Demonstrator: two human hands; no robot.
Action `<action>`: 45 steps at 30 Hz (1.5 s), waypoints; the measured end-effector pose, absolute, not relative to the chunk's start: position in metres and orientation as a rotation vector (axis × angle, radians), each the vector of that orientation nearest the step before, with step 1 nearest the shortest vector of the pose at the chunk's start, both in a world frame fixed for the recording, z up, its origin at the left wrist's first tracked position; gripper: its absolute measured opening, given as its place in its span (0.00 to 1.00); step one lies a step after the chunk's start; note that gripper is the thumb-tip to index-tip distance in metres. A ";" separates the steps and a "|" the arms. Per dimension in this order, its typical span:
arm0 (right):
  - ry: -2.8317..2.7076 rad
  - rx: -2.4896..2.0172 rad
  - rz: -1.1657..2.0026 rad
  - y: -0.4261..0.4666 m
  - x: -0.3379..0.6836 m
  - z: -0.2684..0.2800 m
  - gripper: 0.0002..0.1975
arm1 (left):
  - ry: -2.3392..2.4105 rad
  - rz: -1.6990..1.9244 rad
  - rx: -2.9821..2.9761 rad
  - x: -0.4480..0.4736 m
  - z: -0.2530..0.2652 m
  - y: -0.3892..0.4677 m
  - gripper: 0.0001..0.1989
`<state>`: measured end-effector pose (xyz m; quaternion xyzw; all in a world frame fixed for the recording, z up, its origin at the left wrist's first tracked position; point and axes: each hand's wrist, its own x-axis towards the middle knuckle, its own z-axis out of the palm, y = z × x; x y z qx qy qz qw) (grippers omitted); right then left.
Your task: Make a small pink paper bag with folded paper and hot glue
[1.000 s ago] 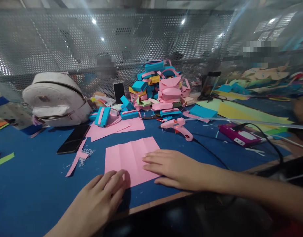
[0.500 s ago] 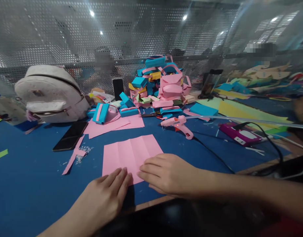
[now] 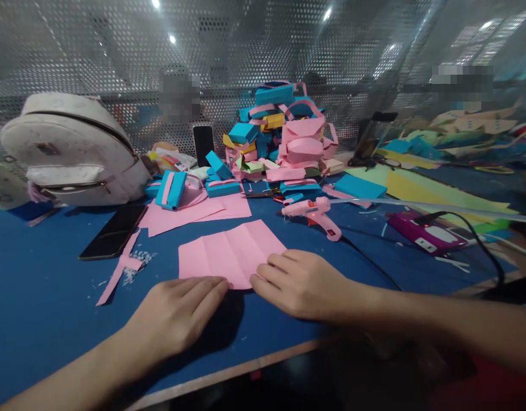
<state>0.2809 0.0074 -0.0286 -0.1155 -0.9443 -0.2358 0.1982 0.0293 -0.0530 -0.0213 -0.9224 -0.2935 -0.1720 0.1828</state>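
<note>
A creased pink paper sheet (image 3: 231, 248) is between my hands, its near edge raised off the blue table. My left hand (image 3: 177, 308) pinches the near edge at the left, fingers together and the thumb hidden underneath. At the right part of that edge, my right hand (image 3: 299, 285) grips the paper with its fingers bent over it. Several fold lines run across the sheet away from me. Just beyond my right hand lies a pink glue gun (image 3: 316, 216), its nozzle pointing left.
A black phone (image 3: 113, 231) and pink paper strips (image 3: 117, 277) lie left. Behind are a white backpack (image 3: 75, 154), pink sheets (image 3: 194, 214), scissors (image 3: 261, 194) and piled paper bags (image 3: 303, 140). A purple power strip (image 3: 425, 233) with cables sits right.
Both hands have moved up the view with the sheet's near edge, which now rises off the table instead of lying flat under the fingers. The camera view has shifted slightly.
</note>
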 end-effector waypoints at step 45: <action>-2.821 -0.476 0.560 0.053 0.265 -0.046 0.33 | -1.137 0.019 -3.086 0.022 -0.040 -0.016 0.33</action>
